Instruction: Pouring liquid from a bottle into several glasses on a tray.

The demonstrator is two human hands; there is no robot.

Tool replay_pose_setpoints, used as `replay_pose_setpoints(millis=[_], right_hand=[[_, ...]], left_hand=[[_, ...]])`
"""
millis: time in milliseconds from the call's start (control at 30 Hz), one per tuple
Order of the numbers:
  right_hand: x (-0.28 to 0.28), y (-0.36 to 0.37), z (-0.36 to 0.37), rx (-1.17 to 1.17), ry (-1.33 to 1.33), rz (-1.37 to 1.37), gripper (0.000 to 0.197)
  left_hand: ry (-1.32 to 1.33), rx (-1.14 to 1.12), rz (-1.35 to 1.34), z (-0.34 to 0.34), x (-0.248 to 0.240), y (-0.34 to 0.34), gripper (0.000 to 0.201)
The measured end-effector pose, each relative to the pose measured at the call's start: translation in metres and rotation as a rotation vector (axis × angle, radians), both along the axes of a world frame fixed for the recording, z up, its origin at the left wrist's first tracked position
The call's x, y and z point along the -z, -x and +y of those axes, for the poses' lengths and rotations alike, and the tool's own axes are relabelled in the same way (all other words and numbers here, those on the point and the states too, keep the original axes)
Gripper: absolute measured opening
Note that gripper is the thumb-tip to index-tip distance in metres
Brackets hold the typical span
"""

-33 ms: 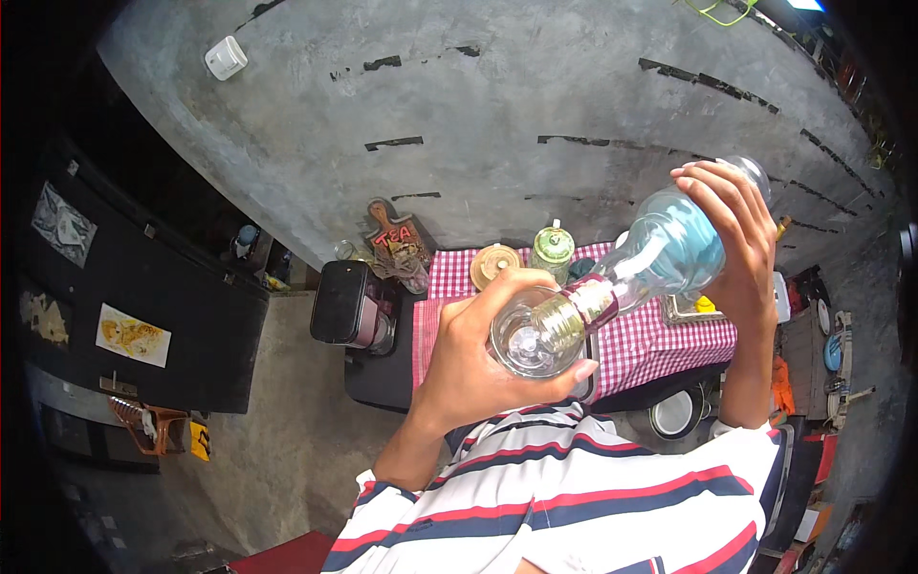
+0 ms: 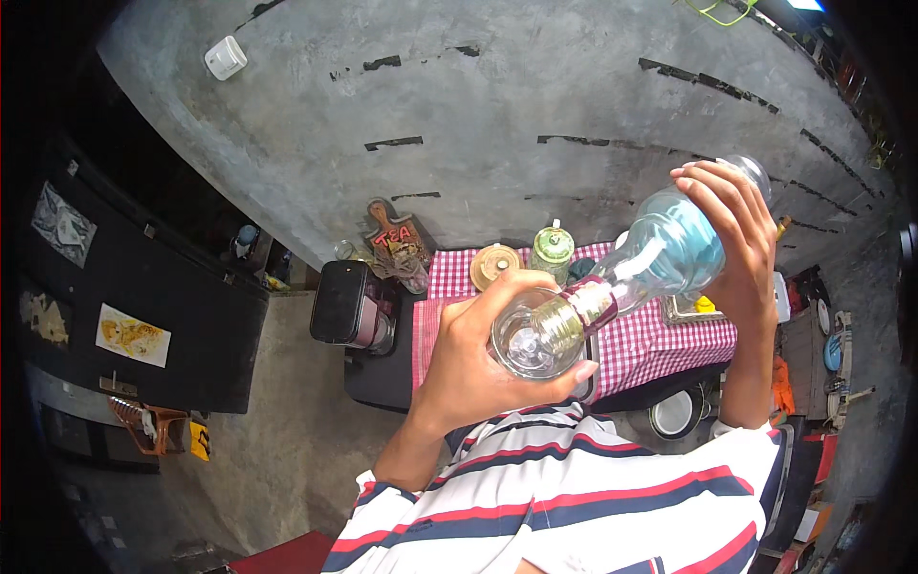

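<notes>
My left hand is wrapped round a clear drinking glass, its mouth turned up toward me. My right hand grips a large clear glass bottle near its base. The bottle lies steeply tilted, base up at the right and neck down at the left. Its gold-coloured neck end, with a dark red label band, reaches over the rim into the glass. Clear liquid seems to be in the glass, though the level is hard to make out. Both are held above the table.
Below is a table with a red-and-white checked cloth. On it stand a green lidded jar, a round woven lid and a tray with something yellow. A black appliance stands left; a grey wall rises behind.
</notes>
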State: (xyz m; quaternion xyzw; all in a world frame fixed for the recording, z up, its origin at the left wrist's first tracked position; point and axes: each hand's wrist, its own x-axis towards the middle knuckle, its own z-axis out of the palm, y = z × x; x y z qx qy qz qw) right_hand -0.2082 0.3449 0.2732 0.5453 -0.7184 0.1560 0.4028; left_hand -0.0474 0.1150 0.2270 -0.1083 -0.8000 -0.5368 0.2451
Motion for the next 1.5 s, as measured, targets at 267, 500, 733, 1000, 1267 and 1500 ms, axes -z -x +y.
replay_pose_setpoints(millis=[267, 500, 733, 1000, 1267, 1500], right_hand=[[-0.004, 0.003, -0.001, 0.013, -0.03, 0.03, 0.059], [-0.003, 0.004, 0.003, 0.035, -0.045, 0.046, 0.06], [-0.008, 0.0, 0.006, 0.058, -0.057, 0.061, 0.057], [-0.006, -0.002, 0.006, 0.063, -0.067, 0.066, 0.059], [-0.005, -0.001, 0.008, 0.062, -0.079, 0.079, 0.059], [-0.006, -0.004, 0.007, 0.066, -0.086, 0.065, 0.06]], left_hand=[[0.026, 0.004, 0.011, -0.006, 0.004, 0.003, 0.063], [0.0, -0.002, -0.057, -0.005, 0.003, -0.001, 0.061], [0.003, -0.002, -0.067, -0.001, 0.003, -0.001, 0.061], [0.007, -0.003, -0.061, -0.001, 0.005, -0.003, 0.062], [0.029, -0.004, -0.05, -0.001, 0.006, -0.005, 0.063], [0.044, -0.014, -0.059, 0.0, 0.004, -0.009, 0.064]])
